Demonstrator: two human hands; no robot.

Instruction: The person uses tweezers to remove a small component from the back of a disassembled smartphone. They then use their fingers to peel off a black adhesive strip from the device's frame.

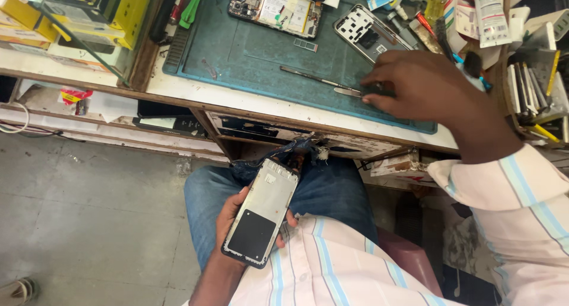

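Cluttered across the upper frame, a workbench carries a teal mat [255,57]. At lower centre, an opened phone frame [261,213] is clasped in the left hand [232,218] over the lap. At upper right, the right hand [435,90] is pinched on a metal tool [348,92] on the mat.

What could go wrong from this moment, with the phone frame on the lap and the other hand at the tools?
1. The left hand alone holds the phone frame over the lap, off the bench; it might slip to the floor.
2. The right hand reaches for the tweezers close to the mat's front edge; a nudge may knock them off.
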